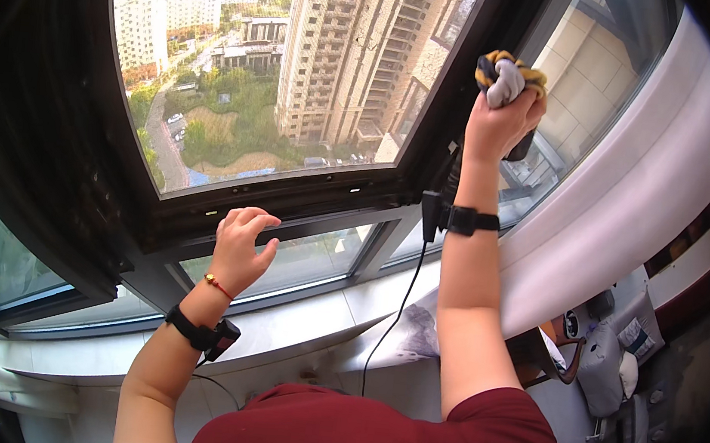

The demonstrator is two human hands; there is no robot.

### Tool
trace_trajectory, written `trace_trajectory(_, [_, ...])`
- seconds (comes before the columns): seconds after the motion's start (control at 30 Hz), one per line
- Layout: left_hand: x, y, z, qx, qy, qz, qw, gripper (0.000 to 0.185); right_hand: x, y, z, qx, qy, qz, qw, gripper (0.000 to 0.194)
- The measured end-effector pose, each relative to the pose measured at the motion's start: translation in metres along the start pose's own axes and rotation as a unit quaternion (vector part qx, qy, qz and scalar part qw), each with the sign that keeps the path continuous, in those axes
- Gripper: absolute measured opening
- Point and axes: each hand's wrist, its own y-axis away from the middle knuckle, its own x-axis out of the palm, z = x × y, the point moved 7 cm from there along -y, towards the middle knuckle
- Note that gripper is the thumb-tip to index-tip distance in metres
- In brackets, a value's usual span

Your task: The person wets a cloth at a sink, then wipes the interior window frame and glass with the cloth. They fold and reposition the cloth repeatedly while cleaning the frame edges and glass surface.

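Bunched in my right hand [504,130] is a cloth [507,85] of yellow, grey and dark patches. That hand is raised at the right upright of the dark window frame [454,83], where a window handle partly shows behind it. Whether the cloth presses on the frame I cannot tell. My left hand [241,245], fingers bent and apart, holds nothing by the frame's lower rail [293,192]; contact with the rail is unclear. Behind the rail, a screened pane [231,105] looks out on tall buildings and greenery far below.
A tiled sill [314,305] runs below the lower panes [305,262]. Along the right hangs a pale curtain [594,227]. From a black wrist strap [472,221] a thin cable [398,314] drops past the sill. Grey sofa seating [602,371] and a wooden chair [567,367] stand at right.
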Motion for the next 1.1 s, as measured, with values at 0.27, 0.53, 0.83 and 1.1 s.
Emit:
trace_trajectory(0.27, [0.044,-0.087,-0.07,0.102,0.125,0.041,0.986,0.039,0.039,-0.04,-0.016,0.038,0.035,0.078,0.996,0.056])
trace_trajectory(0.53, [0.106,-0.18,-0.156,0.16,0.237,0.007,0.958,0.077,0.03,0.0,-0.019,0.02,0.026,0.1,0.994,0.057])
trace_trajectory(0.83, [0.19,-0.174,-0.16,0.112,0.25,-0.001,0.962,0.074,0.018,0.088,-0.032,0.089,-0.051,0.196,0.975,0.067])
trace_trajectory(1.1, [0.182,-0.154,-0.145,0.144,0.263,0.034,0.953,0.08,0.021,0.093,-0.029,0.025,-0.028,0.183,0.982,0.063])
